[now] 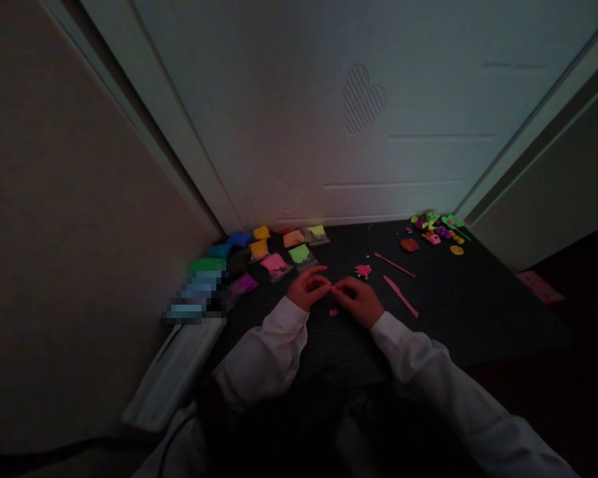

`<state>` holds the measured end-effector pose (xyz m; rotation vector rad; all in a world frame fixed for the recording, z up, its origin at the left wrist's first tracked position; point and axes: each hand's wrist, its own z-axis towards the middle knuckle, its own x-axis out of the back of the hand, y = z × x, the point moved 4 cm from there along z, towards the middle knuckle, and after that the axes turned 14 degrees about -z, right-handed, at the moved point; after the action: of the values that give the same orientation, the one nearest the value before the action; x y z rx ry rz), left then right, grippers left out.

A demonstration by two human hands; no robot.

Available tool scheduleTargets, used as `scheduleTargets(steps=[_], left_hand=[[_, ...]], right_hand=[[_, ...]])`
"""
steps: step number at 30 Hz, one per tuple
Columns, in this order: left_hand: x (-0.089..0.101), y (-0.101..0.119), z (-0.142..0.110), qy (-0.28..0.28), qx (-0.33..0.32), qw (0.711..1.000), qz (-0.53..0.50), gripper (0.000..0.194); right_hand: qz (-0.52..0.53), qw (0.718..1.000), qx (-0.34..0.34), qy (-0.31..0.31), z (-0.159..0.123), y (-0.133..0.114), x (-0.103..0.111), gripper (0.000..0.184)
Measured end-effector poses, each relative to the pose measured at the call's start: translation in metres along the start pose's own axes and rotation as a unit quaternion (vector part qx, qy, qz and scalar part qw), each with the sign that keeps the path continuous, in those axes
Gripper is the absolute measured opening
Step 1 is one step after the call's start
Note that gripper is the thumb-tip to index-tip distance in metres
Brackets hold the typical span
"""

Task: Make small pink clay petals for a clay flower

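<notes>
My left hand (307,288) and my right hand (360,301) meet at their fingertips above the dark table. Between them is a tiny bit of pink modelling clay (331,286), mostly covered by the thumbs and index fingers; both hands pinch it. Just below the fingertips lies another small piece of pink clay (333,312). Beyond my right hand sits a pink clay flower-like piece (363,271) with green bits at its edge. To the right lie a thin pink modelling stick (395,264) and a pink plastic clay knife (401,297).
Bags of coloured clay, among them a pink bag (276,265) and a green bag (299,253), line the table's back left. Finished-looking colourful clay pieces (432,226) and a reddish-brown lump (409,245) are at the back right. A white panel (299,153) rises behind the table (458,305).
</notes>
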<state>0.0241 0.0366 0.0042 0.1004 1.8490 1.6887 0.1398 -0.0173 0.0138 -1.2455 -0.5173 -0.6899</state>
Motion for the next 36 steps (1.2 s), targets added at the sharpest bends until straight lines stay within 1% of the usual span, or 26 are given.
scheduleTargets(steps=[5, 10, 19, 22, 29, 36], left_hand=[[-0.0020, 0.0001, -0.0006, -0.018, 0.013, 1.000, 0.003, 0.047], [-0.0005, -0.0012, 0.0000, -0.005, 0.031, 0.999, 0.020, 0.047], [0.0007, -0.0047, 0.0009, 0.006, 0.046, 0.999, -0.010, 0.045], [0.0007, -0.0034, 0.0003, 0.010, 0.047, 0.999, -0.005, 0.044], [0.0009, -0.0027, 0.0001, -0.009, 0.036, 0.999, -0.005, 0.046], [0.0030, -0.0035, 0.0011, 0.004, 0.042, 0.999, 0.003, 0.045]], right_hand=[[-0.015, 1.000, 0.010, -0.005, -0.0009, -0.0008, -0.0001, 0.019], [-0.032, 0.999, 0.019, -0.005, -0.0013, -0.0029, 0.0011, 0.019], [-0.023, 1.000, 0.016, -0.001, -0.0012, -0.0031, 0.0009, 0.019], [-0.022, 1.000, 0.015, -0.003, -0.0008, -0.0040, 0.0016, 0.019], [-0.024, 1.000, 0.014, 0.003, -0.0006, -0.0027, 0.0012, 0.018], [-0.034, 0.999, 0.016, 0.000, -0.0008, -0.0044, 0.0029, 0.020]])
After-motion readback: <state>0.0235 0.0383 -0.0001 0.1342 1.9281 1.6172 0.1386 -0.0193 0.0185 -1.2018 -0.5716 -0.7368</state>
